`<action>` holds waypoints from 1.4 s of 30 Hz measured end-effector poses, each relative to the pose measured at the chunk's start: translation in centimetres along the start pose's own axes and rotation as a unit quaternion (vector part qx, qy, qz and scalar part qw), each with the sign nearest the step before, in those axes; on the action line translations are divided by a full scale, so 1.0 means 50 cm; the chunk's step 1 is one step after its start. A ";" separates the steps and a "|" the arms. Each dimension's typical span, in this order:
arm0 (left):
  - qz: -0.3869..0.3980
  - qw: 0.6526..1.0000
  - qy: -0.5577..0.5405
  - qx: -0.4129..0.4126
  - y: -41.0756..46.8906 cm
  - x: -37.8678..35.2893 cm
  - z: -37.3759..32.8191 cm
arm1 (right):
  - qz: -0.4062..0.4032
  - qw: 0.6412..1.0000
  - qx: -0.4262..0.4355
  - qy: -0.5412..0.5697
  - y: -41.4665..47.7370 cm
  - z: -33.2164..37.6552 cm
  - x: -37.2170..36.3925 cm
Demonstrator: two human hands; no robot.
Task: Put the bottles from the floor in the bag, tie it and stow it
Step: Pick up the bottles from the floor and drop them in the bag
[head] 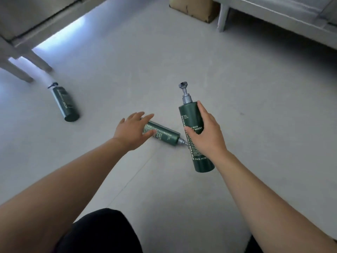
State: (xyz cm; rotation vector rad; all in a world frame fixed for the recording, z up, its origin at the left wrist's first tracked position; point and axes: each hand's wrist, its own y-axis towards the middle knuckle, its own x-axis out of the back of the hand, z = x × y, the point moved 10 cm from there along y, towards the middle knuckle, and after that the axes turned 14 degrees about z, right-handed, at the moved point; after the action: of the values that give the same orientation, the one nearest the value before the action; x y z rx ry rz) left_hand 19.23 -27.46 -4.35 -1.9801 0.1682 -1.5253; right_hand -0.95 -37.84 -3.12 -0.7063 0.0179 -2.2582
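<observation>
At the far left, under the pale legs of a piece of furniture [27, 59], one dark green pump bottle [66, 104] lies on its side on the grey floor [127, 70], its pump end pointing away from me and its base toward me. It is well apart from my hands.

My left hand [132, 131] is stretched out low over a second green bottle [162, 133] that lies on the floor near the middle, its silver pump neck pointing right. My left grip is apart, fingers spread over the bottle's base end; whether my palm touches it I cannot tell.

Just to the right, my right hand [206, 132] holds a third green bottle [196, 136], roughly upright and tilted a little, silver pump on top. My right grip is clamped around its middle, thumb across the white lettering. The lower part of this bottle hides the tip of the lying bottle's pump.

Far off, a brown cardboard box [191, 8] stands on the floor, and to its right a low white frame [273, 17] with one leg. My dark clothing [102, 232] shows at the near edge.
</observation>
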 end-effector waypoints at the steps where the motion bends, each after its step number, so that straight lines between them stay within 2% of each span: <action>1: 0.006 1.000 -0.007 0.019 0.014 -0.006 0.002 | 0.011 1.000 0.005 0.004 0.024 -0.015 0.003; 6: 0.039 0.995 -0.036 0.084 0.068 -0.031 -0.014 | 0.064 0.997 0.001 0.034 0.102 -0.076 0.020; 10: 0.063 0.992 -0.077 0.079 0.121 -0.082 -0.040 | 0.099 0.993 -0.005 0.064 0.169 -0.093 -0.009; 15: 0.098 0.995 0.014 -0.018 0.198 -0.138 -0.054 | 0.101 0.993 0.018 0.050 0.228 -0.153 -0.012; 19: 0.170 0.961 0.172 -0.134 0.247 -0.154 -0.060 | 0.061 0.998 -0.003 0.032 0.232 -0.206 0.017; 21: 0.174 0.948 0.199 -0.175 0.242 -0.151 -0.070 | 0.052 0.998 -0.016 0.029 0.208 -0.212 0.023; 23: 0.156 0.950 0.202 -0.180 0.242 -0.153 -0.069 | 0.042 0.998 -0.037 0.028 0.177 -0.223 0.027; 26: 0.128 0.966 0.152 -0.168 0.242 -0.165 -0.058 | 0.026 0.997 -0.068 0.027 0.143 -0.239 0.024; 29: 0.099 0.967 0.149 -0.179 0.227 -0.191 -0.042 | 0.020 0.997 -0.074 0.027 0.122 -0.254 0.009; 31: 0.080 0.980 0.097 -0.153 0.216 -0.200 -0.020 | 0.023 0.997 -0.075 0.018 0.111 -0.259 0.002; 34: 0.018 0.998 -0.058 -0.011 0.205 -0.205 0.029 | 0.025 0.996 -0.083 0.015 0.103 -0.261 -0.004; 36: -0.021 0.980 -0.176 0.093 0.192 -0.214 0.054 | 0.026 0.996 -0.084 0.018 0.108 -0.259 -0.007; 37: -0.026 0.966 -0.229 0.119 0.187 -0.224 0.059 | 0.028 0.996 -0.082 0.019 0.113 -0.257 -0.009; 39: -0.024 0.953 -0.280 0.116 0.180 -0.242 0.057 | 0.037 0.996 -0.074 0.017 0.123 -0.250 -0.018; 42: -0.018 0.966 -0.249 0.067 0.157 -0.247 0.045 | 0.044 0.997 -0.062 0.006 0.134 -0.230 -0.027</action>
State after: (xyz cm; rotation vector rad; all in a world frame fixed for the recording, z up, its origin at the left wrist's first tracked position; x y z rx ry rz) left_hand 19.37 -27.18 -19.13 -2.1926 -0.1783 -0.9842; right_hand -1.41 -43.94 -14.98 -0.7420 0.1931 -2.1911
